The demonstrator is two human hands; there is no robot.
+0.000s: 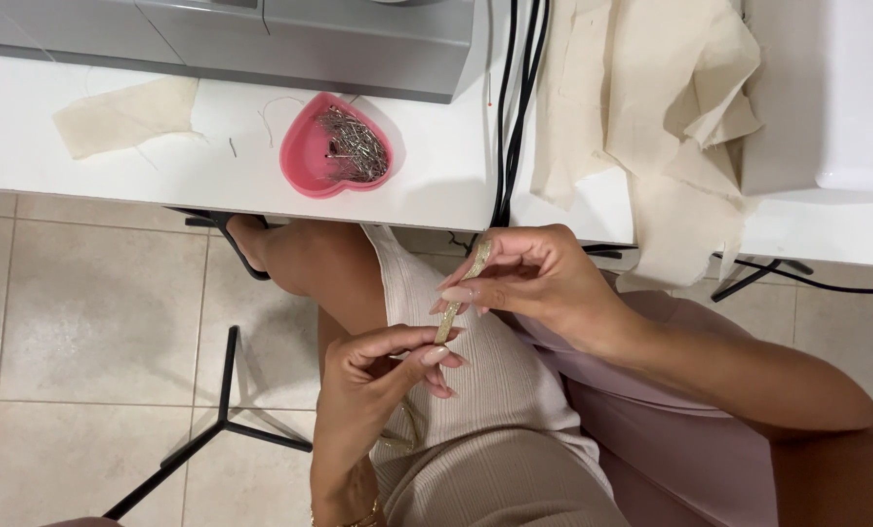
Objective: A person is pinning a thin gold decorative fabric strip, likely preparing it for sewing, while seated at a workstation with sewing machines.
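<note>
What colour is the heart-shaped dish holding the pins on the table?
Pink: the heart-shaped dish is pink, filled with silvery pins, seen clearly in the head view.

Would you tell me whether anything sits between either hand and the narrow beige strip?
Nothing visible does. The right hand pinches the strip near its upper end, and the left hand pinches it lower down, over the lap.

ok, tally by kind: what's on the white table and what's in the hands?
Heart-shaped pink pin dish: 1
Cream fabric pieces: 2, a small scrap and a crumpled pile
Sewing machine: 1
Black cable bundle: 1
Narrow gold strip, held between left hand and right hand: 1
Total: 6
</note>
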